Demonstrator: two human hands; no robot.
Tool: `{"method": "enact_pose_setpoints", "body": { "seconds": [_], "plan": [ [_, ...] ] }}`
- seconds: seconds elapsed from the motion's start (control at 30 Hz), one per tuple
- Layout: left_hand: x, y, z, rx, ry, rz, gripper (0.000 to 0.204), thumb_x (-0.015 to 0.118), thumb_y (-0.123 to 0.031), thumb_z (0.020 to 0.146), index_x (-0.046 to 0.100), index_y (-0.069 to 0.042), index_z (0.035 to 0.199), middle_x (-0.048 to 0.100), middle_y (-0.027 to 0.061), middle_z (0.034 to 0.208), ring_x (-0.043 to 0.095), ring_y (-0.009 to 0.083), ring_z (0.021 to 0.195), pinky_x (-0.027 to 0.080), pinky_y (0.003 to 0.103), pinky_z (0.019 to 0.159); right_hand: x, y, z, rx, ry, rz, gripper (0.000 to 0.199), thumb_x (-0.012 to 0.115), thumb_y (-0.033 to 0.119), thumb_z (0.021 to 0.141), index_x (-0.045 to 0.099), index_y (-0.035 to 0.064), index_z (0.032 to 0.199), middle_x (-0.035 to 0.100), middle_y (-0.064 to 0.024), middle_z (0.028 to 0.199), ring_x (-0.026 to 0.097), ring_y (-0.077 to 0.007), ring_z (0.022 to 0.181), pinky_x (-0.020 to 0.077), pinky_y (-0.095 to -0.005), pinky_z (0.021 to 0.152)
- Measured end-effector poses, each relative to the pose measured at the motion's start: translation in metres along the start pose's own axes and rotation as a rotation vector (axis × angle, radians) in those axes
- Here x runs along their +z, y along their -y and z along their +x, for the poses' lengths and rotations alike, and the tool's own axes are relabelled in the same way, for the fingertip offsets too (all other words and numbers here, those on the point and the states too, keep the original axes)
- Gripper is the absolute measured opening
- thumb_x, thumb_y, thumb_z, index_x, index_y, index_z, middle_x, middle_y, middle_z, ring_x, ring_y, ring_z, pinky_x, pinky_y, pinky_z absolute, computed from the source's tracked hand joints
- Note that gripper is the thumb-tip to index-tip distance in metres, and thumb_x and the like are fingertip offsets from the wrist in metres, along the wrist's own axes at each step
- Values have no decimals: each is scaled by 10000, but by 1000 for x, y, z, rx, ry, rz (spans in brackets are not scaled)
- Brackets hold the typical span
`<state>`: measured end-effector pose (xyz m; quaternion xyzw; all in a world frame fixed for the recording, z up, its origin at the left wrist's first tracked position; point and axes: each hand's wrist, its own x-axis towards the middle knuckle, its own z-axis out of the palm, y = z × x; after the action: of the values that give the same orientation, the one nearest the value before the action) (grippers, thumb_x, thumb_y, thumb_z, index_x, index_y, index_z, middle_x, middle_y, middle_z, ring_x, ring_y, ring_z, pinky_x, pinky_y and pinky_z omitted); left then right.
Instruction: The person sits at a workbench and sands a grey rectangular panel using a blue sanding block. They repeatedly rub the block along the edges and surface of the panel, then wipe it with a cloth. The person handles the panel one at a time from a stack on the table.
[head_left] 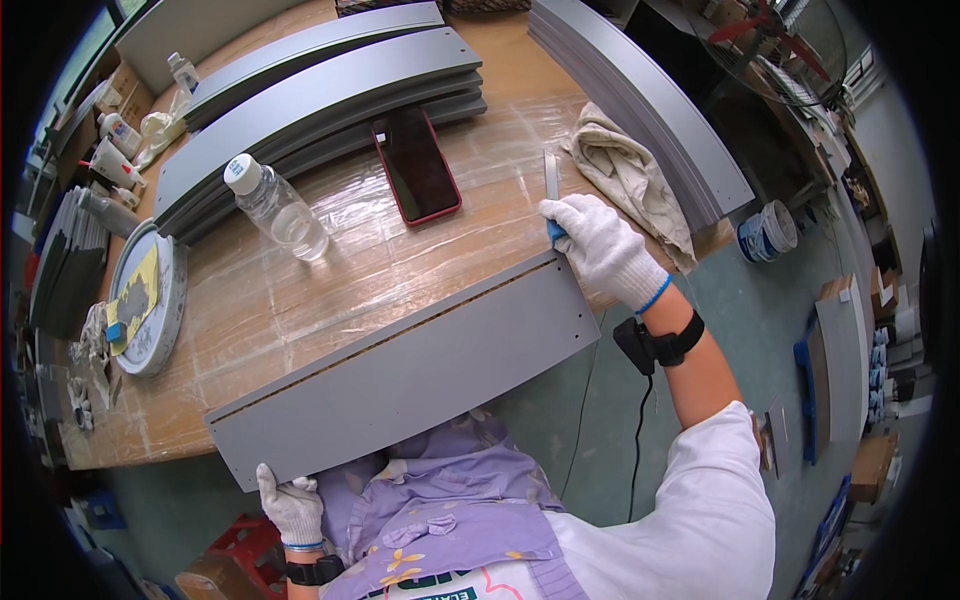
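A long grey board (410, 370) lies slantwise across the table's near edge and over my lap, with a narrow brown groove along its far edge. At its lower left corner, my left hand (292, 508) in a white knit glove grips the near edge, fingers on top. My right hand (605, 250), gloved the same, is closed over the board's far right corner. A small blue thing (556, 232) shows between its fingers; most of it is hidden. Just beyond those fingers is a pale narrow strip (551, 176); whether it is held, I cannot tell.
A phone (415, 165), a clear bottle (277, 210) and a crumpled cloth (630, 170) lie or stand beyond the board. Stacked grey boards (320, 95) and another stack (640, 100) flank them. At left is a white round lid (160, 320) bearing a yellow sheet (135, 298).
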<state>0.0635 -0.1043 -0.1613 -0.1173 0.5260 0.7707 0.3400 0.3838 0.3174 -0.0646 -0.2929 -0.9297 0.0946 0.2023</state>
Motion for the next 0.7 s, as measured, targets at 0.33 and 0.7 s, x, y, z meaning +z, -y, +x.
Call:
{"method": "enact_pose_setpoints", "body": {
  "seconds": [0.33,0.7],
  "plan": [
    [-4,1,3,-5,4,-12,268,555,-394,999,588,-147,1095,654,32,884,560,150,551,464,296,504,0,1,-1,18,8,31,383,618,-11,814,595,38,1193,618,-142,1011,593,-342,964,508,-413,859],
    [-4,1,3,9,-12,6,257,559,-397,994,589,-161,1090,650,20,867,562,151,546,466,305,498,0,-2,4,22,5,-15,367,609,-13,825,590,22,1190,622,-154,994,594,-351,952,507,-414,862]
  ]
}}
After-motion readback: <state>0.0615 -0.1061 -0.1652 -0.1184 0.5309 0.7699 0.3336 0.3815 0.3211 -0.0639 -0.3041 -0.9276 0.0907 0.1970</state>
